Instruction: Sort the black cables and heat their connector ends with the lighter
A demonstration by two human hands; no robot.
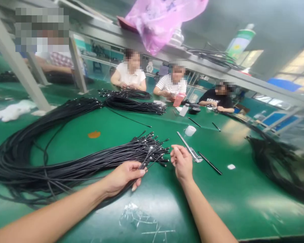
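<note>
From my seat at the feed, the left hand [128, 173] is gripping a few black cables [147, 158], thumb pressed over them, with their tips poking out past the fingers. That is where they lie: near the middle of the green table [71, 135], on the near side of the big bundle [106, 155]. Their long axis at the grip slants from near left to far right, so I see the tips aimed up the table, away from the wearer.

The relation I'd mind is this one — the right hand [182, 162] is just right of those tips, apart from them, so the tips lie to its left. The left hand is nearer, being already on the cables. The right's fingers are curled, thumb and forefinger drawn together; whether anything small is pinched there, I cannot tell.

The bundle's loose ends fan out between the two hands, a little farther off. Beyond the right hand I make out a caliper [192, 153], and to its right a black rod [209, 163] — both flat on the table.
</note>
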